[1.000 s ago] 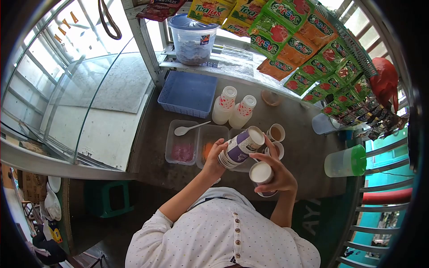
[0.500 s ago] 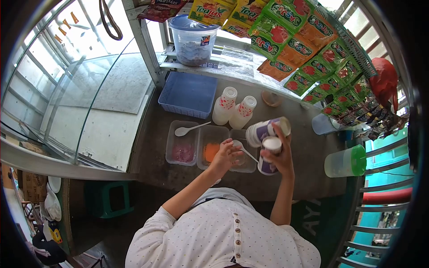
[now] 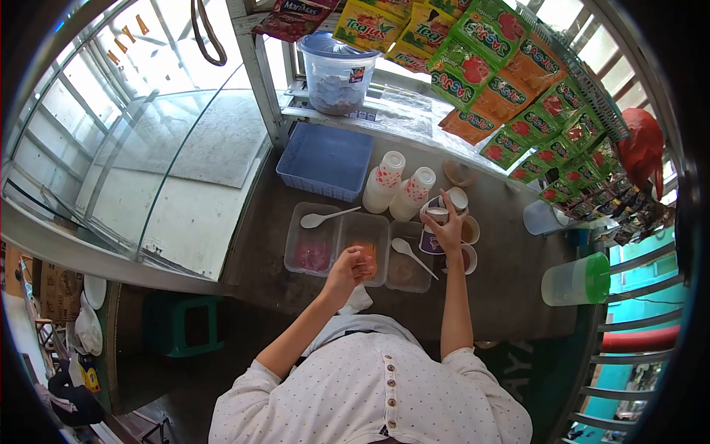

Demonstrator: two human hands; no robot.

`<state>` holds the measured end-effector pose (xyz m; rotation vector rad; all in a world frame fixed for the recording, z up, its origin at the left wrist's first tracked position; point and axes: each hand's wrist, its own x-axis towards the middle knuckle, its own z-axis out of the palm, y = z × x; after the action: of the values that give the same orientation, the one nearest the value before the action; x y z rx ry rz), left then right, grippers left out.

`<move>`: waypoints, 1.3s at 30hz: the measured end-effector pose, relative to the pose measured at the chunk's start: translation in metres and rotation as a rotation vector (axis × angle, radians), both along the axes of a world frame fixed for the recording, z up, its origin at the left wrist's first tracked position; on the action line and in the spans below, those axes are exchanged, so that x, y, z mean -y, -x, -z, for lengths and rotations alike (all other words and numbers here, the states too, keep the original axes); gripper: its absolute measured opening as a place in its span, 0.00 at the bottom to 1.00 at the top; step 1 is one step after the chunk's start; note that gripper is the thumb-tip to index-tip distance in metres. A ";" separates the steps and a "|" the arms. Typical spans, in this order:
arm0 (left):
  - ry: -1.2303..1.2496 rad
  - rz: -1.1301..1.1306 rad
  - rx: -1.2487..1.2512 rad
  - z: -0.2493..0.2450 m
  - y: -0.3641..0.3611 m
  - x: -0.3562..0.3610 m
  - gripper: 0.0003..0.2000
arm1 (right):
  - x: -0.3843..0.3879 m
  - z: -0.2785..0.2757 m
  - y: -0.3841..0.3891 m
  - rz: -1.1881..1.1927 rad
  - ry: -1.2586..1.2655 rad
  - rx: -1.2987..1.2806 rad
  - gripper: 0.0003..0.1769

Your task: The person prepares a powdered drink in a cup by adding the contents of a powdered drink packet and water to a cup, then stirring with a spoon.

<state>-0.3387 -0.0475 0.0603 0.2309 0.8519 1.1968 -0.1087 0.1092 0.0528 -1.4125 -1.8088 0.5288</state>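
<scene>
My right hand has its fingers around a white cup with a purple label, upright on the dark table. Close by stand another white cup and two cups with open tops, a brownish one and a reddish one. My left hand hovers over a clear tub with orange contents, fingers curled, nothing visible in them. Beside that tub are a tub with pink contents and a smaller brownish tub with a white spoon across it. Another white spoon rests on the pink tub.
Behind the tubs are two upside-down stacks of plastic cups and a blue basket. A lidded tub stands on the ledge. Drink sachets hang above right. A green-lidded container is at the right edge.
The cups my right hand held tilted in the air now stand upright on the table. My left hand has shifted left and down, its fingers more curled. The view has turned slightly.
</scene>
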 end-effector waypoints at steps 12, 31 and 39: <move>-0.049 0.046 -0.271 -0.003 0.005 0.017 0.17 | 0.081 -0.065 0.025 -0.117 0.226 -0.259 0.46; -0.105 -0.304 0.604 -0.019 0.089 0.024 0.33 | 0.170 0.008 0.110 -0.959 0.367 0.223 0.21; -0.130 -0.379 0.705 -0.030 0.078 0.017 0.32 | 0.165 0.013 0.109 -0.949 0.510 0.373 0.10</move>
<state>-0.4167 -0.0642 0.0902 -0.2559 0.1973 1.5508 -0.2173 -0.0556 0.0394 -0.8866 -2.7651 1.3462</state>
